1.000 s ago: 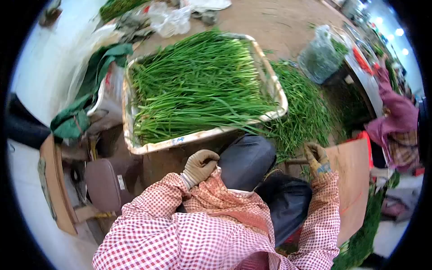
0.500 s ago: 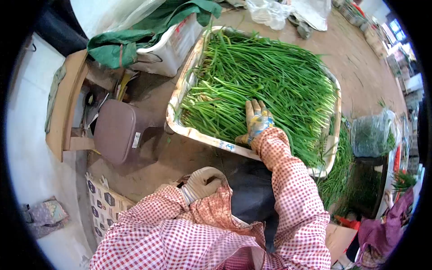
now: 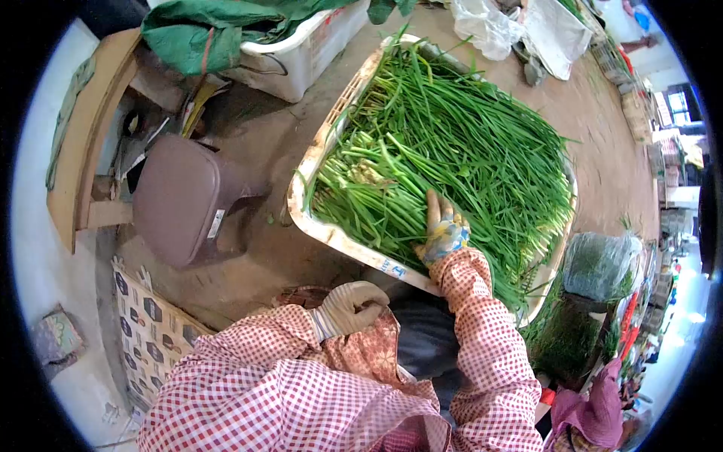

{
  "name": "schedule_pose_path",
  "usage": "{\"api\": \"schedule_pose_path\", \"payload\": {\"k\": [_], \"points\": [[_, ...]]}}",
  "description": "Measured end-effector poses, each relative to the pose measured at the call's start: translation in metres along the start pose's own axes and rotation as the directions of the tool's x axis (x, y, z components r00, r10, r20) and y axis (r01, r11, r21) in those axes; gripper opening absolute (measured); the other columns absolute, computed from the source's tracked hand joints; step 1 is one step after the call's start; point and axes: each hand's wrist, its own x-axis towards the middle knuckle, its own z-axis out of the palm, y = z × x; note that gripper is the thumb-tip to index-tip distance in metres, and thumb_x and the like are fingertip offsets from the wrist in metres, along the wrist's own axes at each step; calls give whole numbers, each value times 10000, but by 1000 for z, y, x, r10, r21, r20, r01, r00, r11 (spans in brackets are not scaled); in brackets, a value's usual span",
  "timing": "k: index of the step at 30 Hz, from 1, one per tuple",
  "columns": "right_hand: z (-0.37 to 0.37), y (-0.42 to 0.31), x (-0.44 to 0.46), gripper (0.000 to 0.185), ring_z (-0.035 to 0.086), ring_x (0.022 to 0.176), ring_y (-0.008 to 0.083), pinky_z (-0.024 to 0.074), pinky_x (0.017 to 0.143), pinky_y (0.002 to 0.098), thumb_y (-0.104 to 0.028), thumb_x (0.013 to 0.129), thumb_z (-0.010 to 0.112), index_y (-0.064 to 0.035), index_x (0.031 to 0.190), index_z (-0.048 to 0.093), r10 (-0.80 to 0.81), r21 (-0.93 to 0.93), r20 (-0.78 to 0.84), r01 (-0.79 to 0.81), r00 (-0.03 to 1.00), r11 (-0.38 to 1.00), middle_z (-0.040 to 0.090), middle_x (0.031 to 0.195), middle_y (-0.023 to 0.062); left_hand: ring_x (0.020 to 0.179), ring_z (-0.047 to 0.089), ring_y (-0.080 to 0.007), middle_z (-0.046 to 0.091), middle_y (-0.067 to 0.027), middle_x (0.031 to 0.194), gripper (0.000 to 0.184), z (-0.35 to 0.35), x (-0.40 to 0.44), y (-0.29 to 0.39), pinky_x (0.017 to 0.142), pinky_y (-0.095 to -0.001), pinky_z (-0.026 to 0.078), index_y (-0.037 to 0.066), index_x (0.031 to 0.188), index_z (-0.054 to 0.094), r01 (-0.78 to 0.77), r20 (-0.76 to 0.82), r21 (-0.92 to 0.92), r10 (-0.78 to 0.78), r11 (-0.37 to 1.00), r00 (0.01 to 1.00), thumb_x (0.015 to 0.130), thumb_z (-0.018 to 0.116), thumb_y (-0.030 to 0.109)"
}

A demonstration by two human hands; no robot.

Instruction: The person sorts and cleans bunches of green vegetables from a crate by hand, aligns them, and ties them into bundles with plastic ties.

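A white plastic crate (image 3: 331, 233) with a stained rim holds a thick layer of garlic chives (image 3: 467, 143), long green leaves with pale stem ends. My right hand (image 3: 446, 232), in a glove with a blue and yellow patterned back, lies on the chives near the crate's front rim. Its fingers are stretched out. Over my lap, my left hand (image 3: 350, 309) wears a light knitted glove, its fingers curled in beside the brown patterned apron (image 3: 365, 346). Whatever those fingers may hold is hidden.
A brown plastic stool (image 3: 177, 200) stands to the left, beside a wooden frame (image 3: 83, 143). Behind it is another white crate (image 3: 301, 64) under green cloth (image 3: 196, 34). At right are a clear bag of greens (image 3: 602, 264), more loose greens, and a person in purple (image 3: 591, 414).
The view has turned, so the stool looks closer and the crate sits farther right. My right hand stays on the chives with its fingers out. My left hand remains curled over my lap.
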Motion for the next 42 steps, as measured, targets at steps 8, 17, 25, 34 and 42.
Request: {"api": "schedule_pose_path", "payload": {"k": [8, 17, 25, 34, 42], "points": [[16, 67, 39, 915, 565, 1135, 288, 434, 995, 340, -216, 621, 817, -50, 1395, 358, 146, 594, 219, -250, 965, 764, 578, 1249, 164, 1064, 562, -207, 532, -115, 1179, 633, 1, 32, 32, 904, -336, 462, 62, 1329, 382, -31, -354, -489, -166, 872, 920, 773, 683, 26], [41, 72, 11, 797, 596, 1058, 317, 485, 920, 368, -140, 622, 781, -52, 1327, 419, 63, 661, -155, 56, 986, 748, 610, 1162, 165, 1274, 379, -301, 338, -190, 1384, 1103, 10, 144, -1, 1092, -429, 307, 80, 1435, 123, -61, -463, -599, -283, 798, 840, 634, 872, 202], [-7, 29, -22, 859, 464, 1188, 371, 402, 1006, 440, -286, 701, 740, -32, 1410, 327, -375, -11, -25, 375, 927, 927, 395, 1367, 212, 822, 620, -192, 645, -75, 981, 342, 1, 160, -36, 750, -349, 534, 17, 1046, 620, -186, -487, -864, -683, 468, 544, 722, 725, 46], [-43, 18, 82, 467, 496, 1156, 397, 420, 974, 454, -210, 864, 595, -76, 1297, 482, -243, 324, -279, 330, 929, 887, 543, 1247, 200, 988, 579, -226, 579, -102, 1131, 667, -4, 153, -15, 844, -343, 500, 7, 1277, 431, -246, -456, -887, -655, 391, 603, 690, 746, -10], [-13, -14, 95, 447, 607, 1000, 357, 476, 888, 415, -219, 884, 562, -76, 1299, 473, -82, 507, -27, 85, 996, 858, 630, 1079, 203, 926, 596, -179, 617, -55, 1042, 591, -2, 150, -25, 829, -318, 496, 38, 1230, 500, -158, -323, -941, -657, 299, 682, 699, 758, 22]]}}
